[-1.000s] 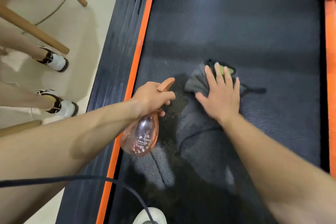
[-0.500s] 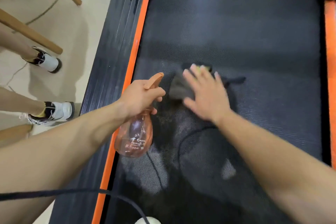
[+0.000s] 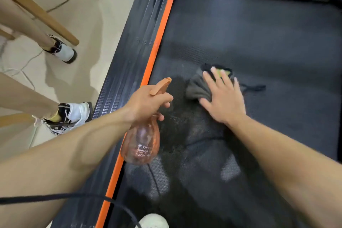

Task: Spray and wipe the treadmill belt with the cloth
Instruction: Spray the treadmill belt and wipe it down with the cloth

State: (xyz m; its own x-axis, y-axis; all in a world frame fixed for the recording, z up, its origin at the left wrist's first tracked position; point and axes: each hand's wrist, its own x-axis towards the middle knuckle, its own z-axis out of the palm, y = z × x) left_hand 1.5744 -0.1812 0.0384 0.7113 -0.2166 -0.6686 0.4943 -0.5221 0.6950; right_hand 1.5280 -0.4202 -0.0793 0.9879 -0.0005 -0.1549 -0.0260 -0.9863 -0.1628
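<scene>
Head view: left hand (image 3: pixel 146 103) has its fingers clamped round the neck of the spray bottle (image 3: pixel 141 142), held just above the belt's left edge — long axis roughly vertical, body hanging toward the viewer, nozzle aimed forward and right at the cloth (image 3: pixel 199 89). Right hand (image 3: pixel 224 98) lies flat, fingers spread apart, pressing the grey cloth onto the treadmill belt (image 3: pixel 268 39). Risks: the bunched cloth may slip from under the open palm — a misaimed squeeze would wet the orange side strip (image 3: pixel 157 42) instead.
</scene>
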